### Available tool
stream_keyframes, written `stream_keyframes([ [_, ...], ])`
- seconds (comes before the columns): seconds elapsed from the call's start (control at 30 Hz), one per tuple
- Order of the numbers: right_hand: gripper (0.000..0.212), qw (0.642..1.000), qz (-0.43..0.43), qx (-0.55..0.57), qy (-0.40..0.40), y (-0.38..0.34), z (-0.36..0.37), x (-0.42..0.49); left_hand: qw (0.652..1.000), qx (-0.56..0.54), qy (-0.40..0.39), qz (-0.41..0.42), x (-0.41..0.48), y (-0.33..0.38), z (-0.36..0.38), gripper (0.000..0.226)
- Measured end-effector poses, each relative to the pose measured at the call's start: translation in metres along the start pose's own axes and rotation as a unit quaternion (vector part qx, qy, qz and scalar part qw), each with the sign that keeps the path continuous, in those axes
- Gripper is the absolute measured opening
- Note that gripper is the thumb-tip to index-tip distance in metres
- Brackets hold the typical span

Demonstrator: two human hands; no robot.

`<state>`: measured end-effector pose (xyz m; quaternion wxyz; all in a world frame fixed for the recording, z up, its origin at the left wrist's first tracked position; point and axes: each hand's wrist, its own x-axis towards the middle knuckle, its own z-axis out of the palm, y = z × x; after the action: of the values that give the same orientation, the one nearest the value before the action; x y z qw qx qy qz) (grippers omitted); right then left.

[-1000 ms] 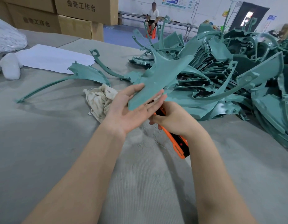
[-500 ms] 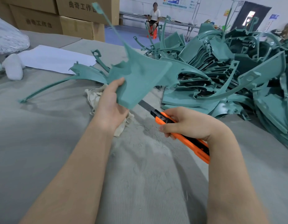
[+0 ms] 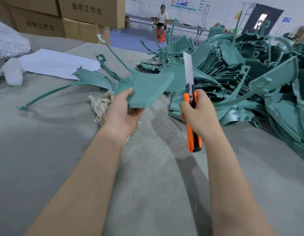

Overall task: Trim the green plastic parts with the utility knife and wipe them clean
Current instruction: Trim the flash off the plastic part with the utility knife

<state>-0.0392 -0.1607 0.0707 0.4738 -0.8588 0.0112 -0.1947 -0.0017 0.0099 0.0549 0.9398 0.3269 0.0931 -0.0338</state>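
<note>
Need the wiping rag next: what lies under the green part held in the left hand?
A crumpled cream rag lies on the table below the green part; the left hand covers its right side.

This was a factory workshop, a finishing area for moulded goods. A tangled heap of green plastic parts (image 3: 233, 79), many of like shape, lay piled on a broad work table (image 3: 45, 159) covered in grey felt-like cloth. Stacked cardboard cartons (image 3: 90, 12) printed with Chinese characters stood at the table's far left. Beyond lay a blue floor (image 3: 130, 40) and a long narrow bench (image 3: 185, 25) along a white wall hung with printed charts (image 3: 187, 4) — and a person (image 3: 162, 17) sat there on a low orange stool (image 3: 162, 37).
</note>
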Motion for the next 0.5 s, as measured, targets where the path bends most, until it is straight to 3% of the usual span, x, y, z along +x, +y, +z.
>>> stream_keyframes([
  [0.2,0.047,0.999,-0.011,0.009,0.052,0.004,0.018,-0.002,1.0,-0.002,-0.012,-0.025,-0.008,-0.002,0.004,0.007],
  [0.37,0.047,0.997,-0.029,0.0,0.074,0.005,0.026,-0.002,0.999,-0.014,-0.001,-0.035,-0.01,-0.001,0.006,0.006],
  [0.5,0.045,0.996,-0.083,-0.015,0.031,-0.001,0.039,-0.011,0.999,-0.033,0.01,-0.028,-0.007,-0.001,0.005,0.019],
])
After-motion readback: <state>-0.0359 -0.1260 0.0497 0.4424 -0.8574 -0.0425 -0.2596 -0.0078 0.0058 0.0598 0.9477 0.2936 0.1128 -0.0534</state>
